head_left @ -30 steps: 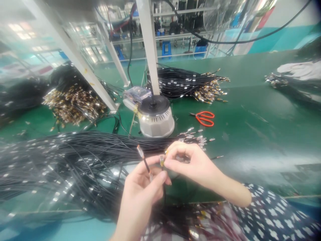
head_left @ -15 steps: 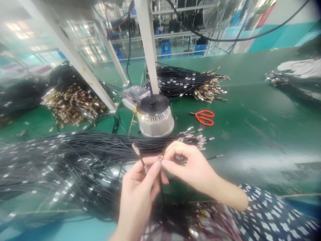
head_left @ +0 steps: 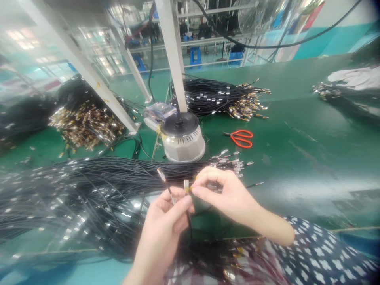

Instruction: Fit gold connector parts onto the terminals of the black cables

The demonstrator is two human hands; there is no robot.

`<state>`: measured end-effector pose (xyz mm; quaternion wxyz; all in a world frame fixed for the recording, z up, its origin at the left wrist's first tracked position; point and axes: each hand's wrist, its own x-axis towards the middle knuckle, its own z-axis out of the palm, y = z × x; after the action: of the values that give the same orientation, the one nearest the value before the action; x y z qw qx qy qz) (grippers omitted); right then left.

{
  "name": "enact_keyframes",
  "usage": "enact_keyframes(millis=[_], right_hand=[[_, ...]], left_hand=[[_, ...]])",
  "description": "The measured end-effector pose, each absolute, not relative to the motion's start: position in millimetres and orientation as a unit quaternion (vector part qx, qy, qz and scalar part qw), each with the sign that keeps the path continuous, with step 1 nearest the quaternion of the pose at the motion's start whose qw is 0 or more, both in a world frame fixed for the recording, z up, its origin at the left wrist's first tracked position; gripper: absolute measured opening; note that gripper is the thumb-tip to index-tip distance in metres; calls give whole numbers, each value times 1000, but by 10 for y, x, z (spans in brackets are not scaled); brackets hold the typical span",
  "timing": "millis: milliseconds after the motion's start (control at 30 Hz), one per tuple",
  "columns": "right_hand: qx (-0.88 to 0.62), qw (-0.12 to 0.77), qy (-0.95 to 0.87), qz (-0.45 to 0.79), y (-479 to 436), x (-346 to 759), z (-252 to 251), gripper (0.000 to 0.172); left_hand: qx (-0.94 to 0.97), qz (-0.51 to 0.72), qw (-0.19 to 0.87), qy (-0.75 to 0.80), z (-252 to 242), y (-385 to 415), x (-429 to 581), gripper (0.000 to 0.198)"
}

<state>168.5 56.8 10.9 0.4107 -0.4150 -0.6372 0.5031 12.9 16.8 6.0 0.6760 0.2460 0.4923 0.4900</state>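
Two bare hands meet in front of us, just beyond a patterned sleeve (head_left: 320,249) and some loose plugs (head_left: 240,253) near the bottom edge. Our left hand (head_left: 166,215) pinches a black cable (head_left: 189,225) between thumb and forefinger just below its small metal plug (head_left: 186,185), which stands up clear of the thumb tip; a second cable end (head_left: 161,174) leans out to the left, held among the same hand's fingers. Our right hand (head_left: 224,188) has thumb and forefinger brought together on a small yellow piece (head_left: 190,189), perhaps tape, right at the plug's side; we cannot tell how firmly it is stuck to the plug. We judge the step in hand to be close fingertip work around the plug's base, and the next move calls for a steady left pinch and a small, careful motion from the right. Just past the hands, a long bundle of cables (head_left: 103,170) runs across the green table (head_left: 297,142), its ends near our right fingers. Beyond it stand a round machine (head_left: 184,146) and, to its right, red-handled scissors (head_left: 242,138). Another cable bundle (head_left: 208,97) lies behind them, with a blue stool (head_left: 195,57) farther off.
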Motion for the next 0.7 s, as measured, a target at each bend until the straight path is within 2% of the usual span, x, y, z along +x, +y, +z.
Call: enact_keyframes(millis=[367,700], right_hand=[[-399,395,-578,593,598,1639,103,16],[-413,455,-596,517,522,1611,69,13]], left_hand=[[280,487,678,474,21,146,149,23],[289,488,654,501,29,153,156,24]])
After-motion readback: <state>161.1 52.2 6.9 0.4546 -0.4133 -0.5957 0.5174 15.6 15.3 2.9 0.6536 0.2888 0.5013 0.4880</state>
